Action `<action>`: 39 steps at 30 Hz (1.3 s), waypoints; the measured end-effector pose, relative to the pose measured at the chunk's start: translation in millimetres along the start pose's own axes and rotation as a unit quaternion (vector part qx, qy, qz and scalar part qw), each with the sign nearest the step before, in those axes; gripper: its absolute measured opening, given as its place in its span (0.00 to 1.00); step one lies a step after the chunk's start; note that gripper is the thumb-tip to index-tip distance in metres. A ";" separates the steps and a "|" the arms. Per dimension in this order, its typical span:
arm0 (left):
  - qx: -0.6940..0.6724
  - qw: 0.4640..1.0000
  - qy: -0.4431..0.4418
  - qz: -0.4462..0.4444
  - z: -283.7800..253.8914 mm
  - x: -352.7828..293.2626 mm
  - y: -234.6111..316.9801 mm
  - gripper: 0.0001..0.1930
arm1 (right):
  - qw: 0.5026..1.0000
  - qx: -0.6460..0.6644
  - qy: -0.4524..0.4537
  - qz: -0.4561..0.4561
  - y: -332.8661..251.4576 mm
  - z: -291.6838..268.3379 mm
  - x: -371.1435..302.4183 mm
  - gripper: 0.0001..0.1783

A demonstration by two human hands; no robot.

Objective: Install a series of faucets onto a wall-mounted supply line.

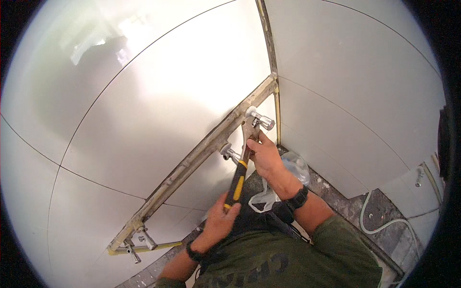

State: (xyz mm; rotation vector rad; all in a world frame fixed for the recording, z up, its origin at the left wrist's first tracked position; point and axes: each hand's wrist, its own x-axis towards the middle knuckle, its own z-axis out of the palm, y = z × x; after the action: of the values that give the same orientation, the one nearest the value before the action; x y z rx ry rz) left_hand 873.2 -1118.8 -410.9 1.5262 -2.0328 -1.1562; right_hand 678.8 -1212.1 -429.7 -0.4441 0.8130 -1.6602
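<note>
A: In the head view, the only one, where are the hands?

B: Both are on one wrench (238, 175); the left hand (221, 221) wraps the lower end of its handle, while the right hand (265, 156) pinches the neck between thumb and fingers; the hands are apart from each other, one low, one high.

A: Where is the wrench, and why held so?

B: It slants up the middle, its metal head against the base of a chrome valve (263, 120) jutting from the wall (182, 86); the low grip probably gives leverage, and the high one seems to steady the head; how tightly the jaws fit is too small to tell.

A: What are the surfaces like?

B: The handle is black and yellow, rubbery-looking; the valve is shiny and cylindrical, with a second chrome valve (230, 152) just below, to its left; the wall is glossy white panels, cut by a rough, grey-brown diagonal channel (192, 158); a crumpled, translucent plastic bag (297, 167) lies partly behind the right forearm (283, 181); a pale hose (367, 231) curls over the stained grey floor (329, 186).
</note>
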 end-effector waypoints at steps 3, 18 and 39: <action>-0.017 0.998 0.053 -0.031 -46.1 -6.8 37.4 0.25 | 0.990 -0.139 -0.025 0.024 -14.9 3.9 -7.1 0.19; 0.238 0.948 0.106 0.183 -57.3 12.2 2.7 0.26 | 0.812 -0.550 -0.075 -0.178 -12.5 -17.4 -0.1 0.26; 0.197 0.777 0.335 0.495 -120.2 121.1 202.6 0.23 | 0.895 -0.263 0.072 -0.353 -127.5 11.8 123.2 0.12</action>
State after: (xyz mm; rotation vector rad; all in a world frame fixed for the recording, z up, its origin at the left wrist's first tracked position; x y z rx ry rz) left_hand 784.6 -1259.3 -204.6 0.5730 -2.0719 0.2206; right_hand 567.3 -1322.9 -346.9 -1.1060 1.3269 -2.1404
